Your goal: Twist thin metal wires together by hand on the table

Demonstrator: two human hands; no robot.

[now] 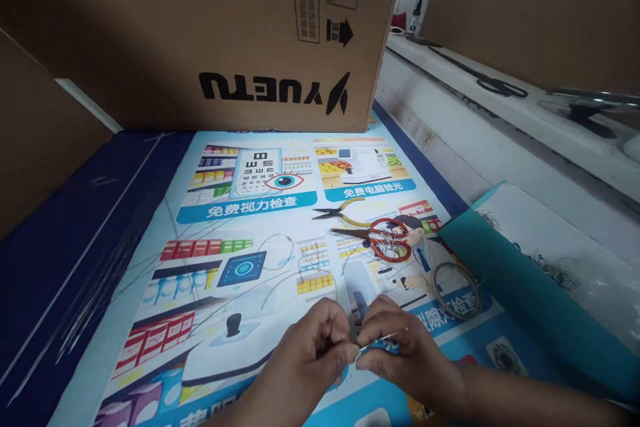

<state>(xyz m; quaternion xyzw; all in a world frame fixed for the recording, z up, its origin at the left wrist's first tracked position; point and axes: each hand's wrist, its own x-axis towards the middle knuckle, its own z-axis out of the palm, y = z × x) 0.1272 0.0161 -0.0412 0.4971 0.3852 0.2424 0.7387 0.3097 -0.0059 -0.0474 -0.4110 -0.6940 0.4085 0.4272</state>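
Near the front of the printed sheet, my left hand (pixel 317 357) and my right hand (pixel 400 347) meet, thumbs and fingertips pinched together. A thin wire (pixel 384 339) runs out between the thumb and forefinger of my right hand; its end shows bright. My left fingers close at the same spot, where fine wire strands lead away across the sheet. Ahead of my hands lie red-handled scissors (pixel 373 235) and small pliers (pixel 341 213) with yellow handles. To the right of my right hand rests a wire coil (pixel 479 297).
A large cardboard box (pixel 200 20) stands across the back. On the right is a teal-sided tray (pixel 530 307) with tangled wire pieces (pixel 555 272). Long loose wires (pixel 95 313) lie along the left. A white ledge (pixel 465 67) at the right carries another pair of scissors (pixel 500 85).
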